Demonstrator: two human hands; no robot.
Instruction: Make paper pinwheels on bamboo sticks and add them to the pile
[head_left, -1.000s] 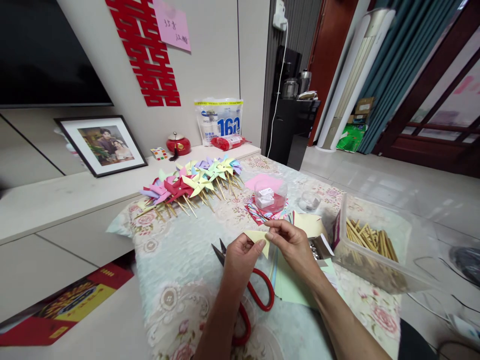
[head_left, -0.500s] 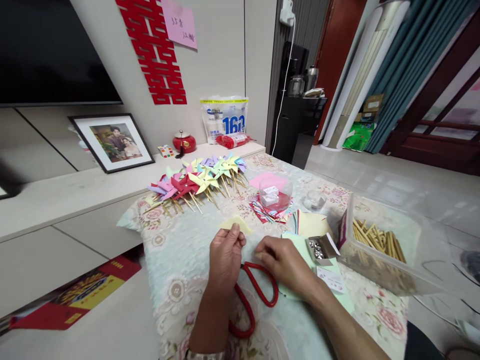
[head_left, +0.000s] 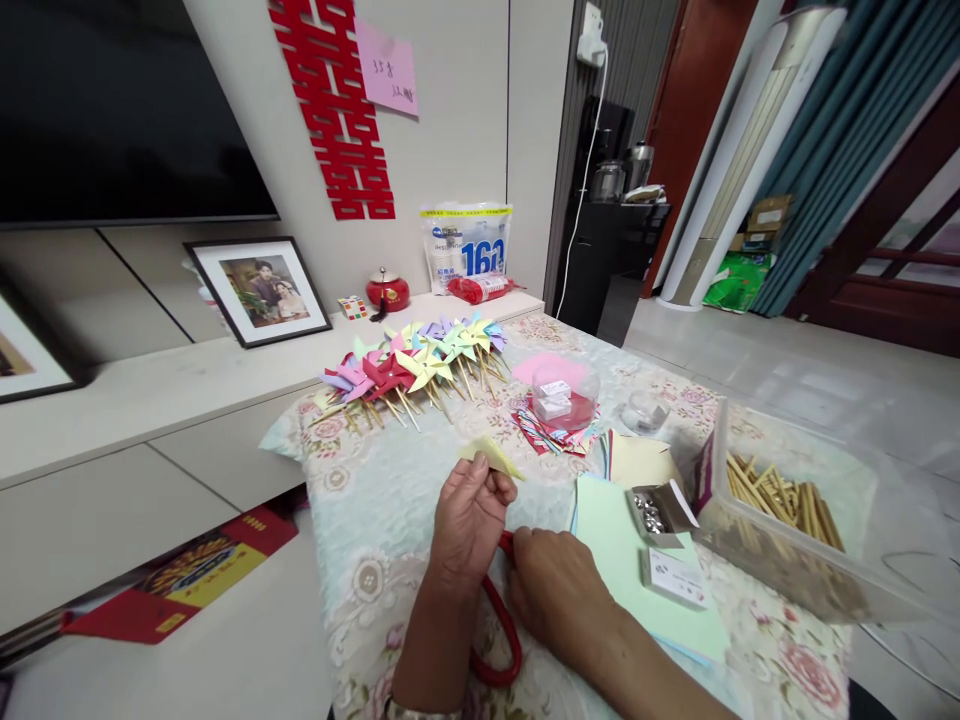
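Observation:
Pinched between the thumb and fingers of my left hand [head_left: 472, 515] is a folded piece of pale yellow paper [head_left: 495, 455]. My right hand [head_left: 559, 580] is closed over one red handle of the scissors [head_left: 506, 640], whose other handle loops out below my left wrist. The blades are hidden behind my hands. Beyond them lies a group of paper pinwheels [head_left: 424, 365] on sticks, in yellow, red, pink, purple and green. To the right of my right hand rest green paper sheets [head_left: 607, 510] and a small open box of silvery metal pieces [head_left: 652, 510].
A clear plastic bin [head_left: 780, 540] of wooden sticks stands at the table's right edge. A round clear container [head_left: 581, 400] holding small boxes sits on coloured paper pieces [head_left: 551, 435]. A small white box [head_left: 675, 577] lies on the green sheets. A framed photo [head_left: 259, 290] leans on the cabinet.
My right hand has come down and closed over a scissors handle. The yellow paper in my left hand is tilted more edge-on. The camera view has shifted slightly left.

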